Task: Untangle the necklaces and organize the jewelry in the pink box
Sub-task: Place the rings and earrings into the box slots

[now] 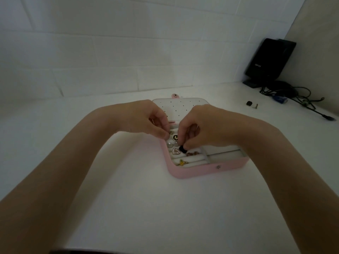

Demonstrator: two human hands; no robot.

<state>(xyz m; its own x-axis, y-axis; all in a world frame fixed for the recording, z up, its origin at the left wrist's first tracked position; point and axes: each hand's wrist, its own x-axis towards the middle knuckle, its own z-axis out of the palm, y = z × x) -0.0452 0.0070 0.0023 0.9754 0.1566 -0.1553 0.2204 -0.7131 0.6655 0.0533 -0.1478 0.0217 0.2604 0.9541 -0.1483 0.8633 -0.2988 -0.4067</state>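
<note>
The pink jewelry box [201, 171] lies open on the white table, its white perforated lid [181, 106] tilted back. Its left slots hold several small pieces: a black round piece [175, 137], silver earrings [170, 144], a pink-white piece [176, 151], reddish pieces [192, 153] and a yellow ring [182, 163]. My right hand [203, 127] pinches a small black earring [182, 148] just above the slots. My left hand [146, 120] pinches a small gold-toned piece [170, 132] at the box's upper left corner. The right compartments [225, 156] look bare. No necklace is visible.
A black speaker [269, 61] stands at the back right with dark cables [293, 94] trailing across the table. Two small dark bits [252, 104] lie on the table right of the box. A white brick wall runs behind.
</note>
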